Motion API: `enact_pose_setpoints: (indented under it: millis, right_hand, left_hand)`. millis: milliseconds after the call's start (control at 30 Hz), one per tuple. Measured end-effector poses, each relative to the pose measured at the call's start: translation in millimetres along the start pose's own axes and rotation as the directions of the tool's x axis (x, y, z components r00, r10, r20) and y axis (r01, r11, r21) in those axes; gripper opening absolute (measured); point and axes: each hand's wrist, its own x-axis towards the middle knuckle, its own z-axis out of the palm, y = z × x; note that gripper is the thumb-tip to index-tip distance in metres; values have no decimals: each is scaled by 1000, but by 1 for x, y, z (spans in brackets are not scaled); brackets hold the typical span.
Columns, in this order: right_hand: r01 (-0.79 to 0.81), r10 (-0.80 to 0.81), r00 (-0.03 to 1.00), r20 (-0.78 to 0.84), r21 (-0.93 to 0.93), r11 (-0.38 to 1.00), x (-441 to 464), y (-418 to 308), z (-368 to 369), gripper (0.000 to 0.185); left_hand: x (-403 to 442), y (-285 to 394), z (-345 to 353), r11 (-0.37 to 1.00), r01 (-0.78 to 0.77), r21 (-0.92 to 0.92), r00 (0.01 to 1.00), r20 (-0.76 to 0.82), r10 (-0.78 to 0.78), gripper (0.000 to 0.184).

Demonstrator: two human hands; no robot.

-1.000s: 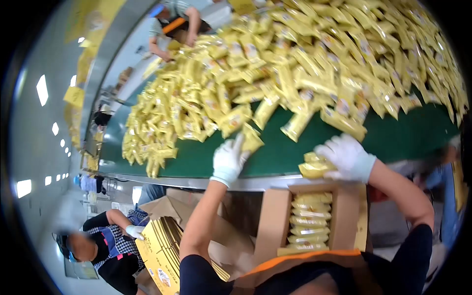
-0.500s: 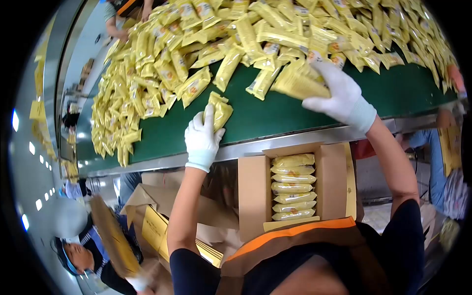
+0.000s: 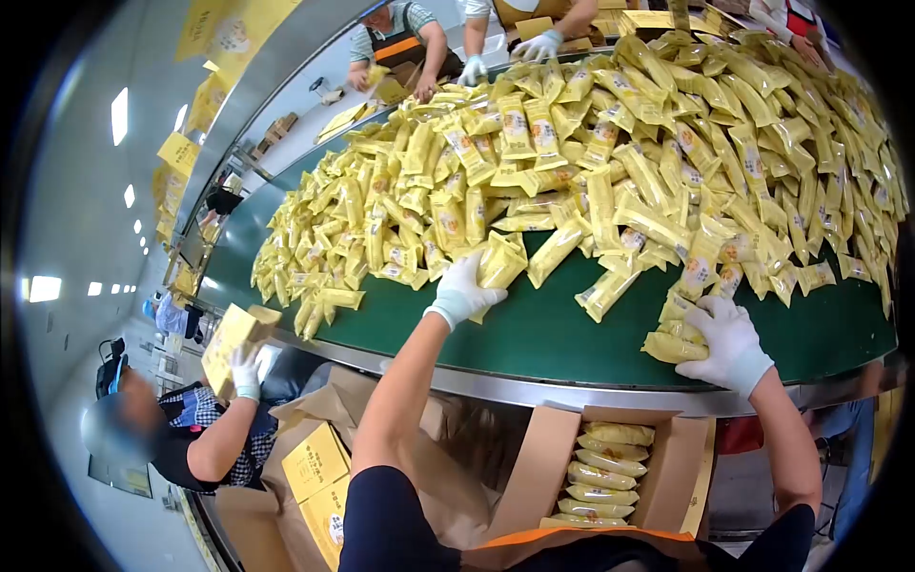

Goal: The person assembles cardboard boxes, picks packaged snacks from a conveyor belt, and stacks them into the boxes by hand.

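Yellow sealed packets (image 3: pixel 457 143) lie heaped across a green conveyor belt (image 3: pixel 534 348). My left hand (image 3: pixel 462 294), in a white glove, is closed on yellow packets (image 3: pixel 502 259) at the near edge of the heap; how many is unclear. Nearer the belt's front edge, my right hand (image 3: pixel 729 341), also gloved, grips a small stack of several packets (image 3: pixel 677 336), its fingers partly hidden. Below the belt, an open cardboard box (image 3: pixel 538 458) holds a row of similar packets (image 3: pixel 602 477) lying face to face.
A metal rail (image 3: pixel 486 381) edges the belt. At left, a co-worker's gloved hand (image 3: pixel 245 372) holds a yellow carton (image 3: pixel 229 343). A larger box with yellow cartons (image 3: pixel 315 462) and brown paper stands below. Other people work across the belt (image 3: pixel 396 43).
The view has tilted up, showing more of the heap and people opposite. My left hand has reached further toward the heap; my right has drawn its stack nearer the belt's front edge.
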Motion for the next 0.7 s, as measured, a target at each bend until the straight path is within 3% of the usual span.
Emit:
enact_pose_setpoints:
  millis: [67, 100, 133, 167, 267, 300, 400, 467, 533, 567, 633, 667, 700]
  right_hand:
    - [53, -42, 992, -122, 86, 995, -7, 18, 14, 70]
    - [48, -20, 988, -156, 176, 983, -7, 27, 20, 69]
    - [52, 3, 979, -203, 263, 963, -4, 33, 21, 69]
    - [-3, 47, 991, -128, 320, 947, 0, 24, 4, 67]
    - [122, -122, 990, 66, 3, 992, -4, -1, -10, 63]
    - [184, -188, 982, -21, -119, 976, -10, -3, 1, 62]
    - [185, -196, 980, -39, -180, 966, -17, -10, -15, 64]
    - [254, -310, 923, -227, -244, 936, -19, -10, -23, 67]
    - [273, -290, 950, -117, -141, 952, -22, 7, 2, 71]
    - [286, -294, 953, -77, -96, 953, -22, 11, 11, 73]
    - [147, -145, 989, -42, 41, 988, -18, 8, -1, 77]
    - [69, -68, 998, -16, 114, 991, -17, 5, -4, 79]
    - [45, -45, 999, 7, 56, 997, -17, 4, -4, 80]
  left_hand:
    - [-2, -8, 15, 989, -130, 74, 986, -97, 137, 95]
    - [-8, 2, 8, 993, -84, 78, 995, -54, 89, 94]
    - [-13, 6, 7, 981, -111, 160, 985, -112, 130, 93]
    - [-18, 13, 3, 973, -133, 189, 986, -78, 150, 93]
    - [-31, 23, 0, 957, -149, 249, 984, -62, 169, 93]
    - [-34, 25, -1, 959, -132, 250, 989, -28, 143, 94]
    - [-32, 3, 11, 959, -165, 232, 976, -99, 192, 92]
    - [-34, -1, 13, 955, -226, 190, 948, -184, 261, 90]
    - [-24, -4, 15, 949, -188, 254, 961, -154, 231, 92]
    - [-21, 1, 13, 969, -144, 201, 985, -63, 160, 95]
    - [-17, 18, -5, 983, -29, 182, 992, 124, 6, 108]
    - [-19, 23, -6, 975, -23, 220, 993, 118, -3, 111]
    - [-22, 27, -5, 966, -16, 257, 994, 108, -12, 115]
